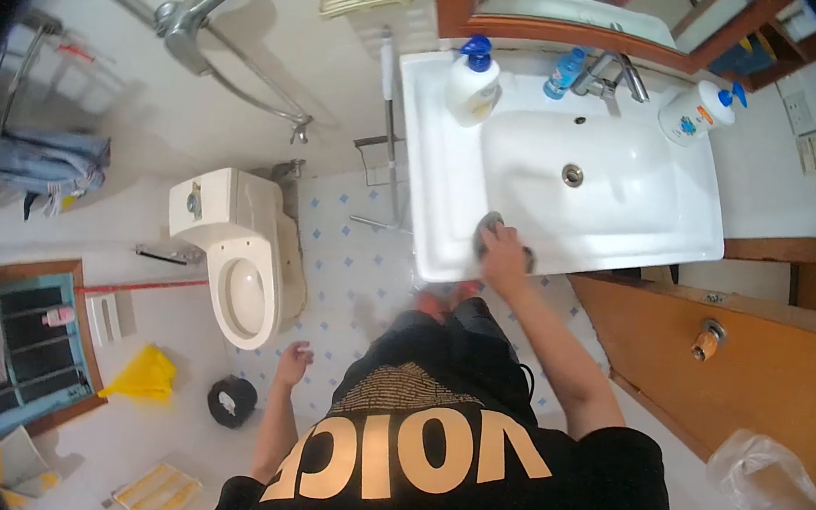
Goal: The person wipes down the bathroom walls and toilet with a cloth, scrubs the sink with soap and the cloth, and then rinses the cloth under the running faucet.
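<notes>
My right hand (503, 254) presses a dark grey cloth (489, 226) onto the near left corner of the white washbasin (444, 249). The cloth shows on both sides of my fingers, and its exact kind is hard to make out. My left hand (293, 361) hangs low at my side near the toilet, fingers loosely bent and apart, holding nothing. On the basin's back rim stand a white pump bottle (472, 91) with a blue top, a small blue bottle (563, 74), the chrome faucet (614, 77) and another white pump bottle (691, 114). The drain (572, 175) is uncovered.
A cream toilet (245, 287) stands to the left, with a black bin (231, 402) near it. A long-handled pole (390, 122) leans beside the basin. At the right is a wooden door (718, 361) with a knob. A shower mixer (187, 33) is on the wall.
</notes>
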{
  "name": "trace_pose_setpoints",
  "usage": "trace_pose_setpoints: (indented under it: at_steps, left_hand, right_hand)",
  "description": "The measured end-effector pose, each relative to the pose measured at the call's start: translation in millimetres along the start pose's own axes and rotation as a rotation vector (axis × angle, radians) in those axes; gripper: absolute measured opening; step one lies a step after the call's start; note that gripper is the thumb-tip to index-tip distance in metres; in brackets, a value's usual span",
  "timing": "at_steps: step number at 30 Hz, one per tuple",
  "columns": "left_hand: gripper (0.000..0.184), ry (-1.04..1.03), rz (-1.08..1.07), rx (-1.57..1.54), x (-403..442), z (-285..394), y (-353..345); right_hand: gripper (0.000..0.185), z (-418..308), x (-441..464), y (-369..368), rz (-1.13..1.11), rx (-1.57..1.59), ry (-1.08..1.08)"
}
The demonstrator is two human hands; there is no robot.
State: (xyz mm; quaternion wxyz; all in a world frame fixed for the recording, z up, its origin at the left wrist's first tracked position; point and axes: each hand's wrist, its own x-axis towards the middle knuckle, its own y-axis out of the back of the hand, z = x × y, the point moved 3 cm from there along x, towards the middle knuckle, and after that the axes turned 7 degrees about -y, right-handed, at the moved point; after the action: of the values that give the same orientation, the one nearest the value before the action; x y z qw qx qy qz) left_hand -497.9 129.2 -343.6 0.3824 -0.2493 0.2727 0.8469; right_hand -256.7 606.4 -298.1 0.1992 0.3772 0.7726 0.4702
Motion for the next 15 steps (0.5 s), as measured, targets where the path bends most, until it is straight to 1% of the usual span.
trace_pose_setpoints:
  at_steps: [1,2,4,6,8,9,11,12,14,15]
  left_hand:
    - [0.030,-0.071,0.016,0.076,0,19,-10]
    - [0.030,-0.142,0.032,0.155,-1,36,-17]
    - [0.030,-0.173,0.068,0.123,-11,53,-27]
    - [0.030,-0.194,0.099,0.093,-21,45,-28]
    - [0.032,-0.186,0.131,0.063,-28,10,-24]
    - [0.032,-0.184,0.144,0.052,-36,-11,-22]
    - [0.031,-0.076,0.145,-0.027,-56,-73,-16]
    - [0.030,-0.018,0.144,-0.111,-75,-79,-21]
    - [0.030,0.100,0.156,-0.241,-110,-99,-28]
    - [0.030,0.148,0.166,-0.284,-121,-123,-28]
  right_hand:
    - [0.039,-25,4,-5,0.054,0.040,-0.048]
    - [0.039,-40,8,-14,0.054,0.039,-0.029]
    - [0.039,-63,12,-28,0.162,0.194,0.081]
    - [0.039,-77,14,-39,0.103,0.192,0.121]
    - [0.042,-79,15,-39,0.211,0.215,0.121]
    - [0.042,-80,15,-39,0.204,0.216,0.136]
    - [0.047,-74,23,-44,0.176,0.042,0.189]
    - [0.047,-71,34,-45,0.190,0.048,0.199]
    - [0.053,-64,54,-51,0.104,-0.152,0.246]
    - [0.059,-59,68,-54,0.046,-0.224,0.215]
